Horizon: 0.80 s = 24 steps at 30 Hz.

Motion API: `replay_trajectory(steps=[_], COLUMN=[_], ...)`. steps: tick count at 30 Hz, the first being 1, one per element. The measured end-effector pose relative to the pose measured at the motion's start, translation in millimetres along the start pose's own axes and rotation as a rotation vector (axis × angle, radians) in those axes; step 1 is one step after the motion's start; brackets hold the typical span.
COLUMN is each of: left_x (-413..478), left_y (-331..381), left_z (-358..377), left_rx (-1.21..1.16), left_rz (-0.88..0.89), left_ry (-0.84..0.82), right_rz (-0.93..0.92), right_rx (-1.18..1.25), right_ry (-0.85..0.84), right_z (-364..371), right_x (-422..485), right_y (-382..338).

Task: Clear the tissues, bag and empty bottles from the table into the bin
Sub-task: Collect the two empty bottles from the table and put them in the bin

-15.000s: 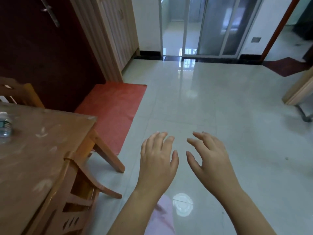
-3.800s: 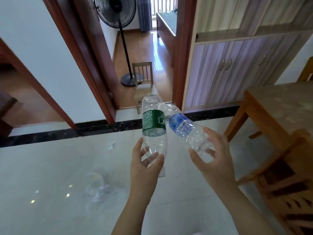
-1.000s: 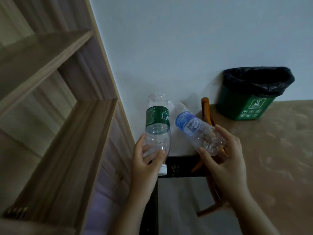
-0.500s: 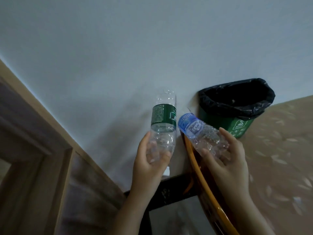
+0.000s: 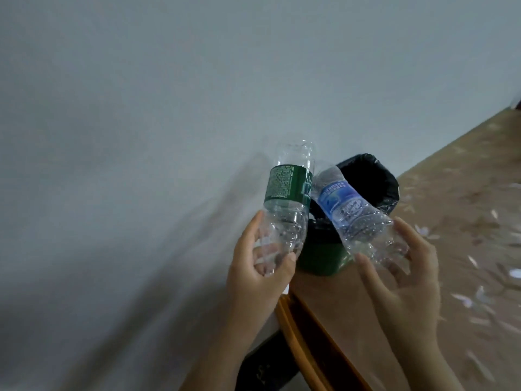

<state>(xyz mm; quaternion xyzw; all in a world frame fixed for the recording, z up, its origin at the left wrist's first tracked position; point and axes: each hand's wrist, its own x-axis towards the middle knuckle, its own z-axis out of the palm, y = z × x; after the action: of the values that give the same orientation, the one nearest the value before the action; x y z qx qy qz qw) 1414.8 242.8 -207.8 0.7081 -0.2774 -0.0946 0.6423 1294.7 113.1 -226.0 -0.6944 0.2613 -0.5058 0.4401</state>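
Bottles now overlap the bin (image 5: 324,255), closer than before: left hand (image 5: 260,273) clamps green-label bottle (image 5: 91,190), right hand (image 5: 406,280) clamps blue-label bottle (image 5: 342,203).

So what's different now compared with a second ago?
The person has stepped closer to the bin: it now sits right behind both bottles instead of off to the right. The shelving has dropped out of view. Unchanged: the left hand grips the green-label bottle, the right hand the blue-label bottle, both upside down.
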Motion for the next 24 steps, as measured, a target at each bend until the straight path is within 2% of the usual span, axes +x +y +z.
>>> replay_trajectory(steps=[6,10,17,24], left_x=[55,91,131,153], left_y=[-14,-22,-30,-43], left_z=[24,38,62,81], left_rx=[0.032,0.103,0.367,0.609], left_rz=[0.007,0.025,0.18,0.212], left_ry=[-0.245,-0.345,-0.502,-0.667], right_rz=[0.043,0.073,0.087,0.12], right_rx=[-0.138,-0.235,-0.392,-0.458], right_ry=[0.192,0.283,0.417,0.471], right_z=[0,2,-3,-1], right_x=[16,23,26,28], right_y=[8,9,15,21])
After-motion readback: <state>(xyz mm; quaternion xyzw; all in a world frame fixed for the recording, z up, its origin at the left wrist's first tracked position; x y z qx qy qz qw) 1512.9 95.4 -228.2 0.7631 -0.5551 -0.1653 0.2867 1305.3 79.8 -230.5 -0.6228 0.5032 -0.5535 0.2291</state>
